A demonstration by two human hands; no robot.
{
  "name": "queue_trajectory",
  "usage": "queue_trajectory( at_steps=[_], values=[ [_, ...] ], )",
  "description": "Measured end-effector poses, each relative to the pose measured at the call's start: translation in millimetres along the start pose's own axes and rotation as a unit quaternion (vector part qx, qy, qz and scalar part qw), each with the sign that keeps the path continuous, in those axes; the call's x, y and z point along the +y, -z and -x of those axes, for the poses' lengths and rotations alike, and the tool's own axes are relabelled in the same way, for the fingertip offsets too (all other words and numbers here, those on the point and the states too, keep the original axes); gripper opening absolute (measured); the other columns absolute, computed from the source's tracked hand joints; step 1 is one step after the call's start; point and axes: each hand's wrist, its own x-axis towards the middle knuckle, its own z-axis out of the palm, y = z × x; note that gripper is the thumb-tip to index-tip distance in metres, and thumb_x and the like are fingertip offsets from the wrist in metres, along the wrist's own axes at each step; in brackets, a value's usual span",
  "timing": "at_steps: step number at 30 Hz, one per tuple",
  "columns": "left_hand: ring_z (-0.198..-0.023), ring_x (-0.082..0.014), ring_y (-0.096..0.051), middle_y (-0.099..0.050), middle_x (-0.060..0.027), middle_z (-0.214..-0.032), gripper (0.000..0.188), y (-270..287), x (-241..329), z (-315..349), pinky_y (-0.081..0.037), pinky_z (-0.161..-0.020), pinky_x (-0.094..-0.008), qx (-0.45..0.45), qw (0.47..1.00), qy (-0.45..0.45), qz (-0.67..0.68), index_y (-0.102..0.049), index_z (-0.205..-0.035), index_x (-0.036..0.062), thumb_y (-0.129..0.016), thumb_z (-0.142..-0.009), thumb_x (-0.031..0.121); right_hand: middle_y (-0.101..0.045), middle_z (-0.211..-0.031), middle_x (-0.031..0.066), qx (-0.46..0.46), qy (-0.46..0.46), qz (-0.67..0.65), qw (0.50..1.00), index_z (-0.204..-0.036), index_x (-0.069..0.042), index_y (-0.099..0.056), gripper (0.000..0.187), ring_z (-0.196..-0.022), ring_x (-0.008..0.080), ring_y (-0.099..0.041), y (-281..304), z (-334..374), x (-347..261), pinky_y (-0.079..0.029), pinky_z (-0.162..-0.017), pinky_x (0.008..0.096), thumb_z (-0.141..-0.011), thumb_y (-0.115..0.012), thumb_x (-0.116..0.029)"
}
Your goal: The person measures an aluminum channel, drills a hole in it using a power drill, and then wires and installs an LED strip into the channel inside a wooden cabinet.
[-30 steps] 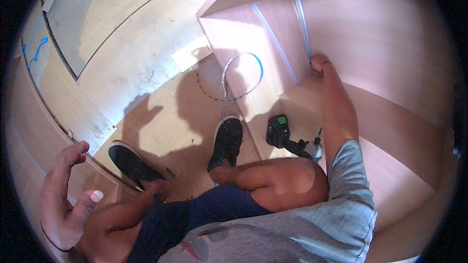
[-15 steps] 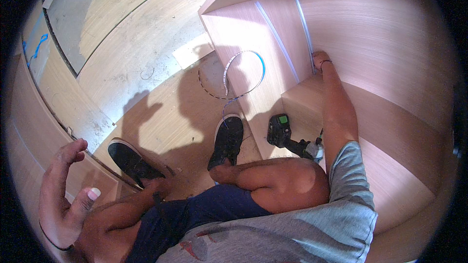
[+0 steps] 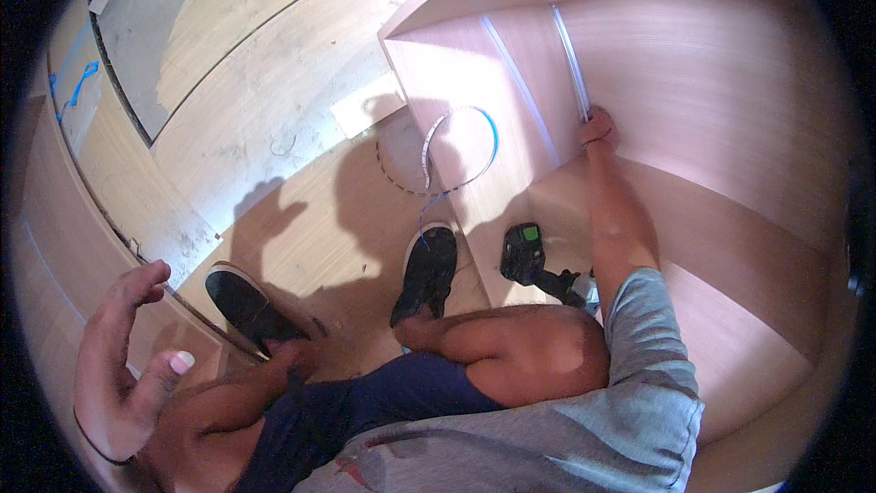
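Observation:
At the wooden panel on the right, my right hand (image 3: pixel 599 130) is closed at the lower end of a narrow pale strip (image 3: pixel 569 59), which runs up the panel. Its fingertips touch the strip, but the hand hides whatever may be between them. My left hand (image 3: pixel 123 365) is raised at the lower left with thumb and fingers apart, holding nothing. Between my shoe and the panel lies a loosely coiled LED strip (image 3: pixel 495 132), part white and blue, part dark-dashed. A black cordless drill (image 3: pixel 524 254) with a green patch lies below my right hand.
A second thin pale line (image 3: pixel 520 87) runs along the panel, left of the strip. A wooden ledge (image 3: pixel 730 215) sits below my right forearm. Wooden boards with dust and scraps cover the floor (image 3: pixel 265 100). Blue tape (image 3: pixel 84 80) lies at the far left.
My right hand has slid slightly down and turned, now covering the strip's lower end. My right forearm has shifted left. The view has tilted a little; my left hand keeps its pose.

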Motion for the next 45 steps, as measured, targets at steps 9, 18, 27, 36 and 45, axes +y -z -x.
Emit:
queue_trajectory(
  at_steps=[9, 18, 27, 36, 45],
  values=[
    [-0.104, -0.0286, -0.051, -0.051, -0.0195, -0.114, 0.059, -2, 5, -1, -0.037, -0.092, -0.0357, -0.025, 0.999, -0.025, -0.03, -0.044, -0.119, -0.0043, -0.064, -0.073, 0.026, -0.06, -0.099, 0.0163, -0.054, 0.006, 0.037, 0.998, -0.093, -0.005, -0.059, 0.022, -0.095, 0.0325, -0.056, 1, -13, 7, -0.045, -0.083, 0.0398, -0.076, -0.051, -0.017],
    [-0.102, -0.0312, -0.052, -0.051, -0.0209, -0.114, 0.06, 2, -3, 5, -0.038, -0.09, -0.0365, -0.041, 0.996, -0.076, -0.036, -0.044, -0.118, -0.0048, -0.065, -0.073, 0.029, -0.06, -0.08, 0.0137, -0.145, -0.203, -0.574, 0.78, -0.099, -0.003, -0.052, 0.025, -0.06, 0.0213, -0.056, 56, 75, -37, -0.044, -0.048, 0.0379, -0.081, -0.041, -0.015],
    [-0.102, -0.0308, -0.052, -0.052, -0.0207, -0.113, 0.06, -2, -7, 9, -0.038, -0.09, -0.0363, -0.033, 0.994, -0.099, -0.041, -0.044, -0.119, -0.0047, -0.065, -0.073, 0.028, -0.06, -0.077, 0.0081, -0.195, -0.185, -0.733, 0.625, -0.093, -0.009, -0.048, 0.021, -0.054, 0.0133, -0.049, 73, 134, -68, -0.038, -0.043, 0.0278, -0.087, -0.045, -0.028],
    [-0.103, -0.0299, -0.052, -0.051, -0.0202, -0.115, 0.058, -3, 0, 13, -0.038, -0.09, -0.0361, -0.026, 0.997, -0.063, -0.033, -0.044, -0.119, -0.0049, -0.065, -0.074, 0.025, -0.06, -0.082, 0.0068, -0.257, -0.163, -0.803, 0.513, -0.094, -0.008, -0.05, 0.018, -0.061, 0.0109, -0.05, 73, 160, -81, -0.038, -0.046, 0.0259, -0.089, -0.044, -0.025],
    [-0.103, -0.0307, -0.052, -0.051, -0.0206, -0.114, 0.056, -5, 1, 18, -0.039, -0.089, -0.0355, -0.008, 0.997, -0.067, -0.036, -0.045, -0.117, -0.0045, -0.065, -0.073, 0.024, -0.055, -0.076, 0.0019, -0.28, -0.182, -0.777, 0.533, -0.104, -0.008, -0.049, 0.025, -0.058, 0.0091, -0.045, 73, 207, -74, -0.035, -0.045, 0.0222, -0.089, -0.04, -0.026]
  ],
)
